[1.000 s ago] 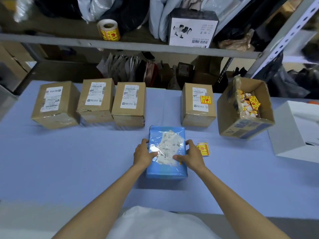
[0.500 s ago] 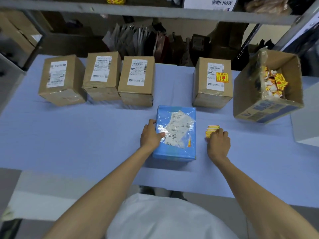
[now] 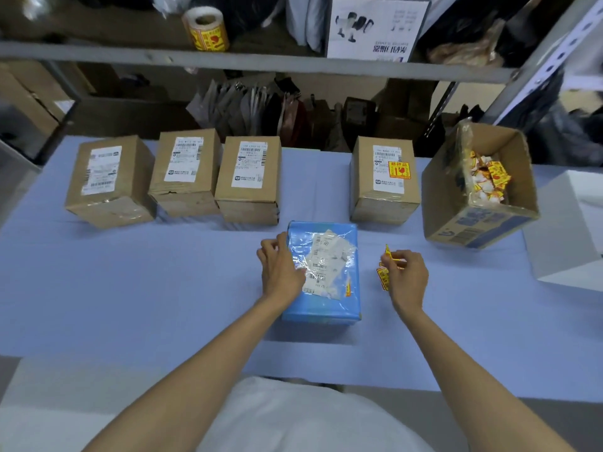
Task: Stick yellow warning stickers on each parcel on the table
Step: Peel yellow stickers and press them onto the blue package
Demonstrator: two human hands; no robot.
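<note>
A blue wrapped parcel [image 3: 326, 305] lies on the table in front of me, with a crumpled white label and a small yellow sticker near its right edge. My left hand [image 3: 280, 269] rests on its left side, fingers loosely bent. To the right of the parcel my right hand [image 3: 406, 275] pinches a strip of yellow warning stickers [image 3: 385, 272], lifted off the table. Three brown parcels [image 3: 182, 171] stand in a row at the back left. A fourth brown parcel [image 3: 383, 181] at the back carries a yellow sticker on its label.
An open, tilted cardboard box [image 3: 483, 216] holding loose yellow stickers stands at the right. A white box [image 3: 567, 230] sits at the far right edge. A roll of yellow stickers [image 3: 205, 29] is on the shelf above, behind the table.
My right hand left the blue parcel, went to the stickers beside it and picked them up. My left hand has stayed on the parcel.
</note>
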